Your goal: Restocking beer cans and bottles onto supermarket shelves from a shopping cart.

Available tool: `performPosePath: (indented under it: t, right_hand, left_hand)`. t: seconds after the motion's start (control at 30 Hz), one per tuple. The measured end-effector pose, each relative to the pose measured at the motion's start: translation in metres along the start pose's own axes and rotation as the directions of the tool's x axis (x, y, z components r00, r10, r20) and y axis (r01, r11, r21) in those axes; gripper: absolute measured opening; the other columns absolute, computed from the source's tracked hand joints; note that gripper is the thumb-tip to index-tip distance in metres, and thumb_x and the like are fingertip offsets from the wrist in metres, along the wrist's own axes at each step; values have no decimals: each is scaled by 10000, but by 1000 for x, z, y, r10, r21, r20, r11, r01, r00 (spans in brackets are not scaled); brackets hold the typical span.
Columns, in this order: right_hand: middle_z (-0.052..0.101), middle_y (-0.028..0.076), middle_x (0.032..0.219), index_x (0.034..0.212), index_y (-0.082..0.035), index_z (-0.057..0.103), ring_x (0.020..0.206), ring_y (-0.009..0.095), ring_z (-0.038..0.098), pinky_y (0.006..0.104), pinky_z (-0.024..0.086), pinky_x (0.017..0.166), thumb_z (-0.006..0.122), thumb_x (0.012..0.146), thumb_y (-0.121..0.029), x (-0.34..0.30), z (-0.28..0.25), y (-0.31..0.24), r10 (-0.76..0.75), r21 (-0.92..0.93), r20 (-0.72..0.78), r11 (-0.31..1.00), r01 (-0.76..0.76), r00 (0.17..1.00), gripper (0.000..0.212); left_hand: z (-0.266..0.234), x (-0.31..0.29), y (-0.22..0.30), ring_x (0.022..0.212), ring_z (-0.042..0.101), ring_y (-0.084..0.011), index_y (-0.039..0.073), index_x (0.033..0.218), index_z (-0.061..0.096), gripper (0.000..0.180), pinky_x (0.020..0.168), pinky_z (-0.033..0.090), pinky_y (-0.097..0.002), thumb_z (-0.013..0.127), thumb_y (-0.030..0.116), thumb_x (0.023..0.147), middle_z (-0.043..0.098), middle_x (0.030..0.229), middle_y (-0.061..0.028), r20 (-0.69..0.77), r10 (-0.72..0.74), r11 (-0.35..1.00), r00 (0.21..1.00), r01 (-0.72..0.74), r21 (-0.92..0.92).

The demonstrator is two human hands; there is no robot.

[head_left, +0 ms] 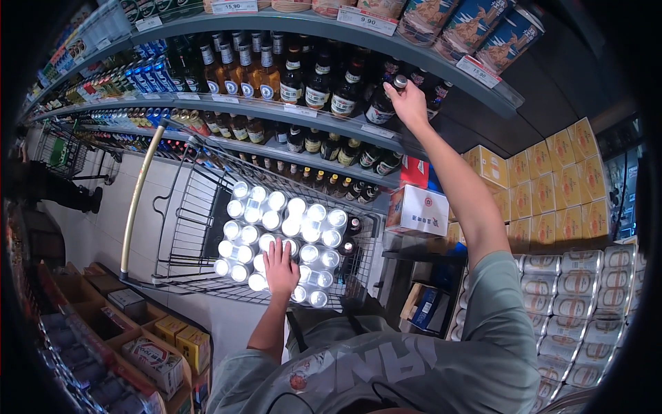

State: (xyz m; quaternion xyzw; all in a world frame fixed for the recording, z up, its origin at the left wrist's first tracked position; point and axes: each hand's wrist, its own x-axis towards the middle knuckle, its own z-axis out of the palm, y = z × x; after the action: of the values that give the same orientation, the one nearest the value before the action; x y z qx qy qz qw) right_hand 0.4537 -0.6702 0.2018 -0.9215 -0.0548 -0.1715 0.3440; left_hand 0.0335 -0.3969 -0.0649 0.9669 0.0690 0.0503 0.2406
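Note:
My right hand [409, 105] is closed around the neck of a dark beer bottle [378, 113] at the right end of a shelf [269, 106]. The bottle leans slightly; whether its base touches the shelf I cannot tell. More dark bottles [343, 98] stand to its left, and others are partly hidden behind my hand. Below, my left hand [281, 270] lies with fingers extended on shrink-wrapped silver cans [276, 201] in a shopping cart [181, 238]. Beside the cans, at the cart's right end, are dark bottles [347, 248].
A shelf of large cans [469, 31] overhangs my right hand. Right of the cart are a white carton [417, 210], stacked yellow boxes [555, 176] and piled can packs [569, 310]. Open cartons [148, 345] line the lower left. Another person [62, 186] stands far left near a second cart [65, 148].

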Motion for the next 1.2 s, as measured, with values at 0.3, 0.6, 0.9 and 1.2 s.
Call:
performPosePath:
  t: [0.3, 0.6, 0.9, 1.2]
  right_hand:
    - [705, 141, 747, 798, 27, 683, 703, 275, 684, 389, 526, 690, 716, 882, -561, 13, 22, 14, 63, -37, -9, 997, -63, 998, 594]
    - [718, 240, 1143, 1170, -38, 724, 1103, 396, 677, 451, 510, 961, 574, 861, -690, 46, 16, 12, 256, -287, 226, 939, -187, 940, 737]
    - [694, 216, 1242, 1185, -57, 727, 1193, 385, 642, 458, 479, 1019, 603, 839, -726, 45, 10, 3, 336, -324, 304, 917, -235, 891, 763]
    - [593, -17, 786, 1217, -27, 592, 693, 64, 514, 238, 430, 642, 658, 958, -44, -239, 43, 97, 362, 721, 92, 619, -313, 928, 267]
  left_hand:
    - [-1, 0, 0, 1520, 267, -375, 97, 1469, 505, 634, 1238, 165, -573, 578, 162, 843, 363, 1610, -162, 10, -5, 1000, 1000, 5, -18]
    - [-1, 1, 3, 1526, 252, -370, 91, 1468, 502, 631, 1240, 160, -567, 576, 171, 847, 352, 1619, -152, 31, -13, 1000, 999, 13, -8]
    - [-2, 2, 4, 1521, 263, -378, 89, 1470, 498, 635, 1238, 162, -570, 567, 174, 844, 359, 1616, -158, 5, 15, 1000, 1000, -15, -5]
    - [5, 2, 0, 1502, 308, -376, 114, 1471, 510, 605, 1232, 182, -560, 561, 163, 871, 389, 1604, -153, -38, 59, 998, 998, -58, 27]
